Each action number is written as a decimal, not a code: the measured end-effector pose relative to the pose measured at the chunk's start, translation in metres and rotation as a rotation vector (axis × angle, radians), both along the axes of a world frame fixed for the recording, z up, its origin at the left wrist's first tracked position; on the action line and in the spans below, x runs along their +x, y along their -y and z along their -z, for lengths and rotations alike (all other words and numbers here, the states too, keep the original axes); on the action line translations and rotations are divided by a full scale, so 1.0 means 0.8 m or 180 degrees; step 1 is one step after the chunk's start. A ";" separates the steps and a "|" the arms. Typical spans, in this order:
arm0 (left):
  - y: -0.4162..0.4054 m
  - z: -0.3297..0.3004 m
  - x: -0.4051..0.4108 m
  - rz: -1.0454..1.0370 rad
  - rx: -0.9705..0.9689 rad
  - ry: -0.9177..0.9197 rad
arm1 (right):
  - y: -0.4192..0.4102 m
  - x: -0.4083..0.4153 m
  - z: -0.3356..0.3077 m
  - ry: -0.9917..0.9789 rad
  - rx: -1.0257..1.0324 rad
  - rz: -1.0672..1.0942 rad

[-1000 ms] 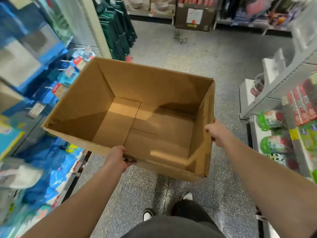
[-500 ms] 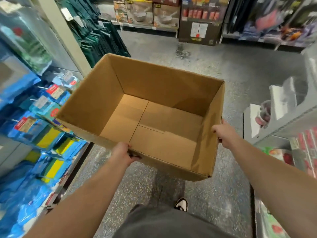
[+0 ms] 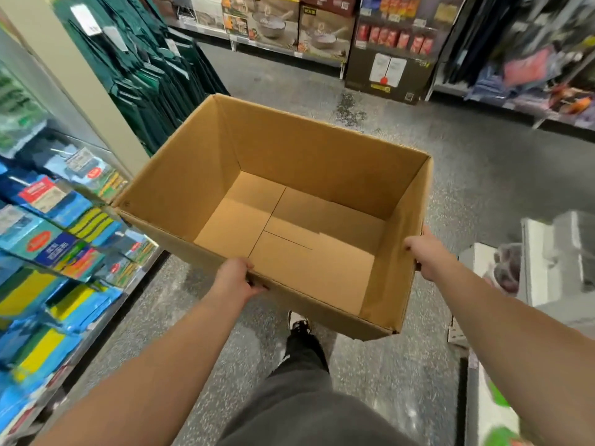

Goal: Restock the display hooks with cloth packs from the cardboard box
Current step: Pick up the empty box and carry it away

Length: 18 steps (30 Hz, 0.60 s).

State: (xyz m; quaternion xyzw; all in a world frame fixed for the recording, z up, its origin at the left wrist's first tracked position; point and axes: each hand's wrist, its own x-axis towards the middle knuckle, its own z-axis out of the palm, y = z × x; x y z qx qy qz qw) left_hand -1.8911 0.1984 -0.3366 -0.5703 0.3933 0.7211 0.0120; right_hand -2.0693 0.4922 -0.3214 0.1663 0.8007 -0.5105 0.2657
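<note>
Two bare hands carry an open cardboard box (image 3: 299, 201) above the speckled grey floor (image 3: 483, 162) of a shop aisle. On the near long wall, the left hand (image 3: 233, 280) grips the rim: its fingers (image 3: 256, 288) curl under the outer face while the thumb hooks over the top edge. On the right short wall, the right hand (image 3: 425, 257) clamps the rim, its fingers (image 3: 410, 246) laid over the edge into the box and the thumb hidden on the outer side. Between the two sets of fingers lies the box's bare brown bottom with its flap seams showing. Beyond the left fingers, blue and yellow cloth packs (image 3: 58, 252) hang in rows on the display rack, just beside the box's left corner. Farther up that side hang dark green packs (image 3: 145, 75). Ahead of the fingers, past the far wall of the box, boxed pans (image 3: 289, 24) stand on a shelf. Below the hands, a leg in dark trousers (image 3: 302, 362) ends in a black and white shoe (image 3: 297, 323).
</note>
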 end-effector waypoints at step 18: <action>0.111 0.077 -0.381 -0.0185 0.0433 0.0154 | 0.085 -0.378 0.061 0.0276 0.0336 0.0202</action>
